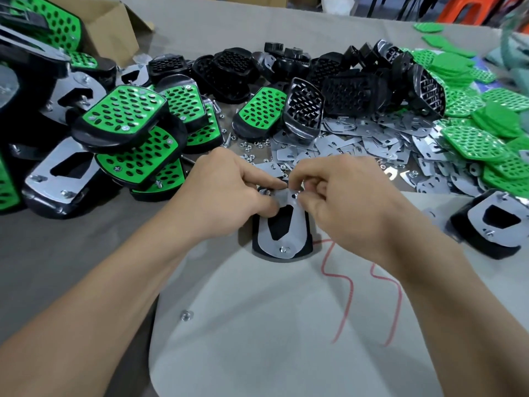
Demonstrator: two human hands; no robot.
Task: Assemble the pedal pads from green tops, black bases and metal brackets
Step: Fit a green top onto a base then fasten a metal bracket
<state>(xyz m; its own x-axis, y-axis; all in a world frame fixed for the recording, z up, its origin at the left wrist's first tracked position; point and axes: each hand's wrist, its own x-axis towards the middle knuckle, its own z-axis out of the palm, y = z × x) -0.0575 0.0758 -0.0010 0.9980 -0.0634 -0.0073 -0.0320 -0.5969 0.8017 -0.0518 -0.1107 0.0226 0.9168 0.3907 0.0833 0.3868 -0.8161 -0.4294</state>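
Note:
A pedal pad [282, 229] lies face down in the middle of the table, black base up with a metal bracket [297, 224] on top of it. A nut [283, 249] sits at the bracket's near end. My left hand [229, 193] grips the pad's far left corner, thumb and fingers on the bracket. My right hand [343, 196] pinches something small, probably a nut, at the bracket's far end. Finished pads [123, 116] are piled at the left. Black bases [343, 90] lie at the back, loose brackets [372, 138] in the middle right, green tops [481, 138] at the right.
Loose nuts and screws [252, 147] are scattered beyond my hands. One stray nut [186, 315] lies on the pale cloth [272, 325] near me. Another face-down pad [492, 224] sits at the right. A cardboard box [114, 27] stands at the back left.

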